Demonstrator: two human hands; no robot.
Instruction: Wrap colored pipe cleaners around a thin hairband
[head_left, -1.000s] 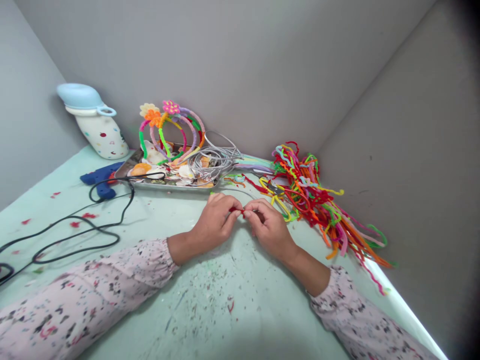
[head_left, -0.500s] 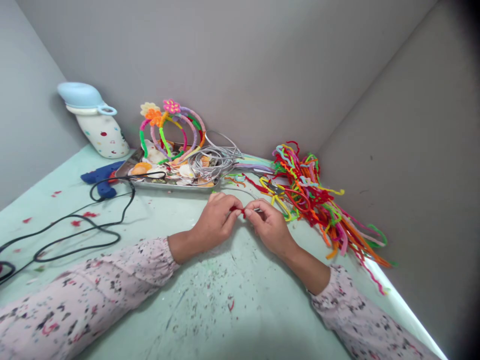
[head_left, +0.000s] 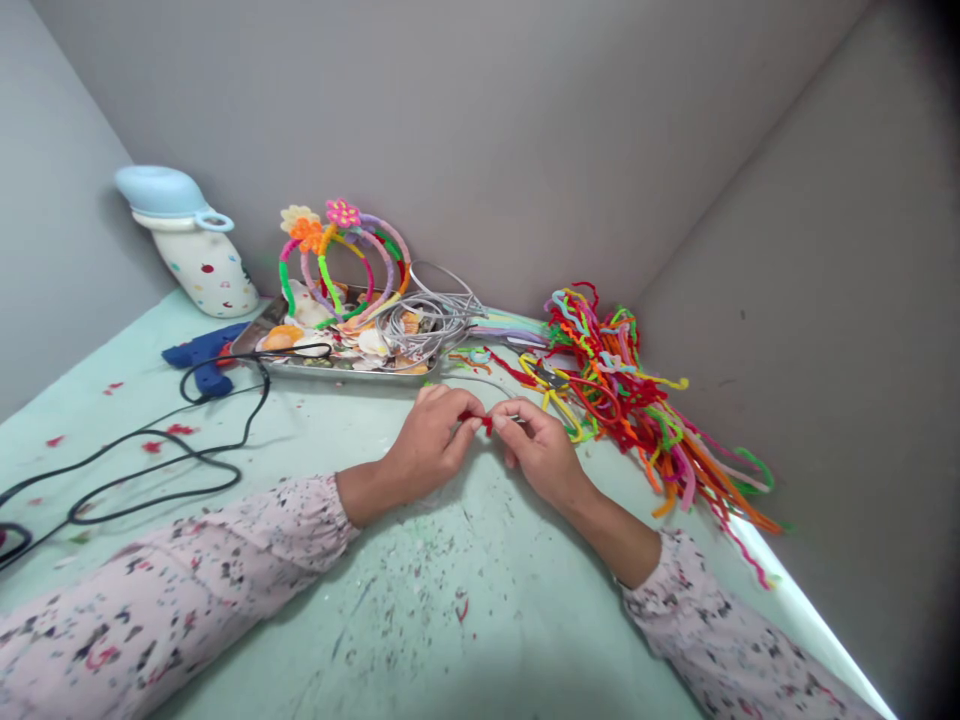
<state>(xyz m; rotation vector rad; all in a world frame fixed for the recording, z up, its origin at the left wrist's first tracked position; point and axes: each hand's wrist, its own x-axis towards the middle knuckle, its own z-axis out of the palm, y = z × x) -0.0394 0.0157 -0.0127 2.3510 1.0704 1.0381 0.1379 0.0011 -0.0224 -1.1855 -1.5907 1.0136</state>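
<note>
Centre of the frame: the left hand (head_left: 431,440) and the right hand (head_left: 546,455) nearly meet above the counter (head_left: 525,600), the fingers of each pinched on a short red fuzzy piece (head_left: 487,425) spanning the gap between them. Much of the piece is hidden. Being so small, it could slip loose if either pinch slackened; a hard pull might strip its fuzz. Right of centre, a yellow-handled tool (head_left: 553,378) lies near the right hand, where a sideways swing could knock it.
</note>
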